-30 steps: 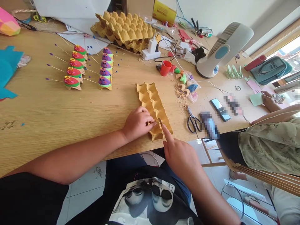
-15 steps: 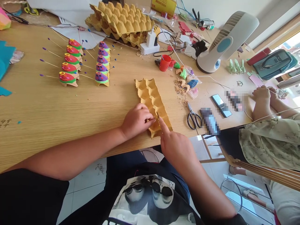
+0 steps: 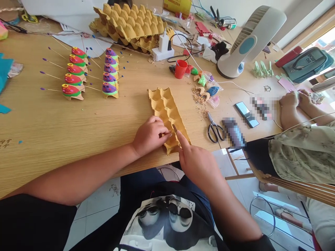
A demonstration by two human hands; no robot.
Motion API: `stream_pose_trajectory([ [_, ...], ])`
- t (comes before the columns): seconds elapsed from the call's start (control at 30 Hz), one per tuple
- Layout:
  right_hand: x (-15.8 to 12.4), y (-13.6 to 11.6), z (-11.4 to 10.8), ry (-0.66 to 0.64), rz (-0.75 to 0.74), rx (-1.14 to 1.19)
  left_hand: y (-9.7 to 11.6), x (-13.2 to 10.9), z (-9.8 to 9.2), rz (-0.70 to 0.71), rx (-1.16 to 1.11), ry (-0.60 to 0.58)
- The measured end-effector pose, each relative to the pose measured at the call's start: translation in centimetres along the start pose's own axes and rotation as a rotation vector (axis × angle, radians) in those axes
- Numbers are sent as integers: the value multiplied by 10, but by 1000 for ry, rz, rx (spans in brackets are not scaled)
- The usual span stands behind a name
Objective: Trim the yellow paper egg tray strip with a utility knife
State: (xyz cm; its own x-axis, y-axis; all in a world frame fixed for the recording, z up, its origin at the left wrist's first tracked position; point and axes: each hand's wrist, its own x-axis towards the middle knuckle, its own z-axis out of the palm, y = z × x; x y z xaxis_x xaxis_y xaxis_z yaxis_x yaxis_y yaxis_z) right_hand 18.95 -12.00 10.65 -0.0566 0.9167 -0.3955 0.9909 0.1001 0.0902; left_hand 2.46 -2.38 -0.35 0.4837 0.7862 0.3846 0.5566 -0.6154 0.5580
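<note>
A yellow egg-carton strip [image 3: 164,104] lies on the wooden table [image 3: 65,125] near its front edge. My left hand [image 3: 149,135] rests curled on the strip's near end, fingers pinching the cardboard. My right hand [image 3: 195,162] comes from below the table edge with its forefinger stretched out, pressing a thin dark blade-like tool [image 3: 174,127] into the strip beside the left fingers. The rest of the tool is hidden in the hand.
Two rows of painted carton figures with pins [image 3: 90,74] stand at the left. A stack of egg trays [image 3: 129,26] sits at the back. Scissors [image 3: 213,129], a phone [image 3: 246,114], a red cup [image 3: 180,68] and a desk fan [image 3: 246,43] lie right. Another person's hands [image 3: 294,101] work at the far right.
The view has shifted slightly. My right hand edged up along the strip with the tool. The other person's hands have come together at the far right.
</note>
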Motion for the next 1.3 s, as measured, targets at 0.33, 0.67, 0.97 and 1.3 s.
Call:
stream_pose_trajectory([
  [0.33, 3, 0, 0, -2, 0, -24, -1, 1, 1, 29, 11, 4],
  [0.67, -12, -4, 0, -33, 2, -66, 1, 1, 0, 0, -7, -6],
  [0.97, -12, -20, 22, 38, 60, -30, -2, 0, 2, 7, 5, 19],
  [1.3, -9, 5, 18, 66, -8, 90, -1, 2, 0, 27, 9, 16],
])
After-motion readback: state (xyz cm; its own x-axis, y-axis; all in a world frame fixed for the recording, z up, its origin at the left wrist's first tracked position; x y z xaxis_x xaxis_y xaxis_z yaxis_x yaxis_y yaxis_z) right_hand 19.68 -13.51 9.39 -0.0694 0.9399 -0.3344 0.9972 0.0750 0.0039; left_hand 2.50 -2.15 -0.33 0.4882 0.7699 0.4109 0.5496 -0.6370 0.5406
